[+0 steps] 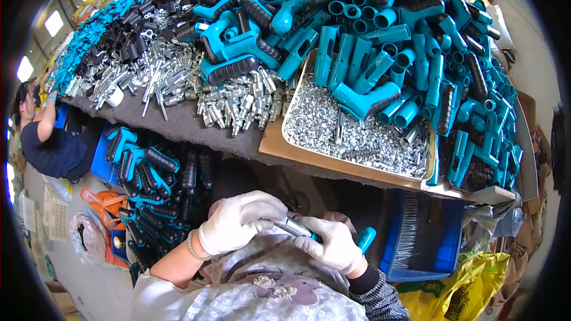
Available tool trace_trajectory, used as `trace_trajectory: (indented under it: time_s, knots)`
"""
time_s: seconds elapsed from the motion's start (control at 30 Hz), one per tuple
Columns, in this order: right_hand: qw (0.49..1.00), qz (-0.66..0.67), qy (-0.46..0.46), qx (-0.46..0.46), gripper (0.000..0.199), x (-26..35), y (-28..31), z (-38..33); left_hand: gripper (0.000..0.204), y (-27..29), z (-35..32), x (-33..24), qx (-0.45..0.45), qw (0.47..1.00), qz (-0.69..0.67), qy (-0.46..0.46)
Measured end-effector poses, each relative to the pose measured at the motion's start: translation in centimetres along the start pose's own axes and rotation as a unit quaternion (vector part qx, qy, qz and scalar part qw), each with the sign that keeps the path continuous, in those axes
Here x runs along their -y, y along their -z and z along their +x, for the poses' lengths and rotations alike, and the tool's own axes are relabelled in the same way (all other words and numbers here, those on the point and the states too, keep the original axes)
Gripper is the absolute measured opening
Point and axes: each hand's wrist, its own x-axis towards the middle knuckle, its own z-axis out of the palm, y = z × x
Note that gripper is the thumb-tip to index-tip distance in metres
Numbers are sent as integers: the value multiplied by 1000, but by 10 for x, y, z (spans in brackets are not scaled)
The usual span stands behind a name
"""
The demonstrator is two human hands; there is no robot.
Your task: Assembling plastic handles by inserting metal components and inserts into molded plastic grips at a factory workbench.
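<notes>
Both my hands wear white gloves and meet in front of my lap, below the table edge. A teal-handled tool with a silver metal barrel [293, 227] lies between them. My left hand [241, 223] closes its fingers at the barrel's left end. My right hand [330, 244] wraps round the tool's body and hides most of it. A teal end [366, 238] sticks out past the right hand; whether it belongs to the same tool I cannot tell. A shallow tray [357, 159] of small shiny metal pieces stands on the table ahead.
Teal pistol-shaped housings [369, 92] heap over the table's right; metal connectors [244, 104] lie centre. Below left are black-gripped teal handles [148, 172]. A blue bin [437, 232] holds thin metal rods; a yellow sack [476, 282] lies beside it. Another person [50, 142] works far left.
</notes>
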Motion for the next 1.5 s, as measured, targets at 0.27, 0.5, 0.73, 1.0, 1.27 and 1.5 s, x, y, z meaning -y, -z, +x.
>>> trace_trajectory:
  time_s: [0.27, 0.5, 0.73, 1.0, 1.27, 1.5]
  knots:
    - [928, -340, 43, -147, 43, 7, -26, 3, 16, -24, -10, 7, -109, 962, 24, 250]
    - [999, 32, 16, 0, 43, -5, -2, -12, 18, -3, -7, -4, 52, 992, 77, -82]
    - [988, -153, 12, -19, 43, 11, -8, -13, 27, -5, -23, 2, 53, 989, 46, 131]
    - [979, -188, 79, -24, 43, 0, -20, -16, 26, -23, -39, -11, 15, 991, 126, 32]
    - [929, -364, 60, -20, 38, 12, -28, -15, 16, -11, -31, -16, 83, 894, -90, 431]
    - [984, 60, 68, 154, 46, 0, 6, -28, 19, -19, -43, -33, 101, 982, 127, -100]
